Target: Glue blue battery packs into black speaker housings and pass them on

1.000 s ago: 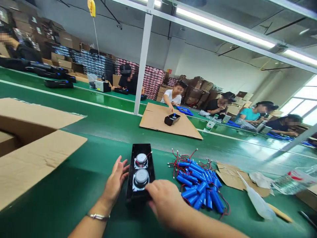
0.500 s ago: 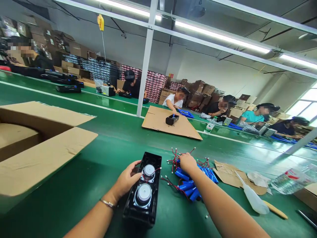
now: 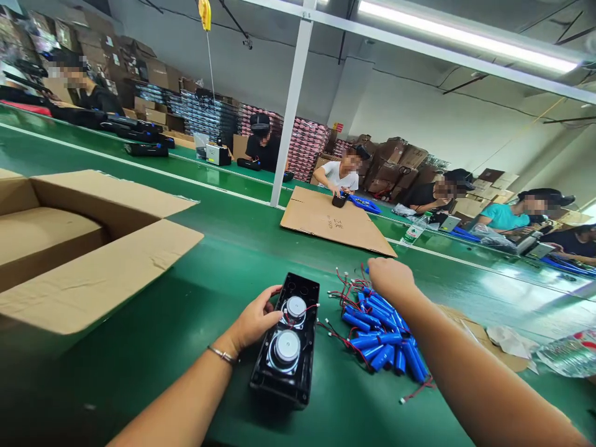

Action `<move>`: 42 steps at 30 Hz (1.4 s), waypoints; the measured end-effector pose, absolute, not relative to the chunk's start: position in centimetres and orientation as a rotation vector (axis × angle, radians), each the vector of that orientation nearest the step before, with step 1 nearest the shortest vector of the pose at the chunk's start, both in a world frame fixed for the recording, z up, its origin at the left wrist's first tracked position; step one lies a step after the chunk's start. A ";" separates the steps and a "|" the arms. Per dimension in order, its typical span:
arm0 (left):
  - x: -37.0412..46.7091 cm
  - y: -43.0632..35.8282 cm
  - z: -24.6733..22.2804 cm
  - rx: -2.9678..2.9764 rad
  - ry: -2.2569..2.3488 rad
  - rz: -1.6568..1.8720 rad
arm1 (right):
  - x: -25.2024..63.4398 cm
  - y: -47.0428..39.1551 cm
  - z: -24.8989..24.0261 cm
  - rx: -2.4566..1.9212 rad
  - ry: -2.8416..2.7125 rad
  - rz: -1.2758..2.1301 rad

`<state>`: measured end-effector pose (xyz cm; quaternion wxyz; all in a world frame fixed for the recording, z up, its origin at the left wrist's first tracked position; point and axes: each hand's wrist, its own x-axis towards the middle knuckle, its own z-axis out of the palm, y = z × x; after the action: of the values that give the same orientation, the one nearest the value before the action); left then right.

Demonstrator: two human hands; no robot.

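Observation:
A black speaker housing (image 3: 302, 379) with two round speaker drivers lies tilted on the green table, its inside facing up. My left hand (image 3: 256, 320) grips its left edge, thumb over the rim and fingers down the side. Thin red and black wires with a white plug cross the upper driver. To the right spreads a pile of blue batteries (image 3: 382, 338) with red and black leads and white plugs. My right hand (image 3: 390, 277) is closed above the pile's far end. A bit of blue and a red wire show at its fingertips, a battery mostly hidden by the hand.
An open cardboard box (image 3: 139, 273) stands at left. Beyond the pile lies a flat cardboard sheet (image 3: 321, 220), where a co-worker's hand touches a black housing (image 3: 339, 200). A metal post (image 3: 293, 105) rises behind. Bottles (image 3: 570, 354) and crumpled tissue (image 3: 511, 341) are at right.
My right hand has come up out of the batteries, uncovering more of the pile. My left hand keeps its grip on the housing. The view has turned slightly; the co-worker's housing has shifted back.

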<state>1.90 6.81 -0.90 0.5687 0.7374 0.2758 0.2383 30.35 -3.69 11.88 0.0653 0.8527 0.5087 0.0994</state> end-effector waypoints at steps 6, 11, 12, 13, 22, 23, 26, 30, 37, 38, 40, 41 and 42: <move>1.7 6.5 -0.5 1.682 0.644 0.561 | 29.6 -3.1 13.8 2.789 1.957 0.113; 1.7 6.8 -0.7 1.650 0.611 0.582 | 24.7 -0.3 8.5 2.788 2.399 -0.381; 1.7 6.9 -0.8 1.651 0.606 0.586 | 23.6 0.2 7.4 2.788 2.469 -0.429; 1.7 6.9 -0.9 1.653 0.603 0.591 | 22.7 0.6 6.4 2.778 2.535 -0.466; 1.9 7.2 -1.7 1.542 0.540 0.601 | 21.2 2.6 3.0 2.655 2.759 -0.580; 1.9 7.3 -1.8 1.533 0.533 0.603 | 21.3 2.8 2.9 2.652 2.759 -0.569; 2.1 7.4 -1.9 1.528 0.534 0.605 | 21.5 3.0 2.9 2.633 2.758 -0.512; 2.0 7.3 -1.9 1.546 0.562 0.606 | 21.3 3.0 3.0 2.591 2.763 -0.424; 1.9 7.3 -1.8 1.545 0.566 0.619 | 21.8 3.4 2.8 2.560 2.670 -0.285; 1.9 7.4 -1.8 1.541 0.565 0.617 | 21.7 3.6 2.8 2.556 2.648 -0.260; 1.9 7.4 -1.8 1.521 0.556 0.618 | 21.5 3.8 2.8 2.543 2.617 -0.209; 1.9 7.4 -1.7 1.508 0.549 0.617 | 21.5 3.8 2.9 2.529 2.613 -0.185; 1.8 7.3 -1.7 1.497 0.541 0.614 | 21.6 3.7 3.0 2.516 2.614 -0.157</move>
<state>1.84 7.34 -1.69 0.6578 0.6609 0.2390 0.2711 21.62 3.74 3.01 -0.2423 0.6722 0.6984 -0.0419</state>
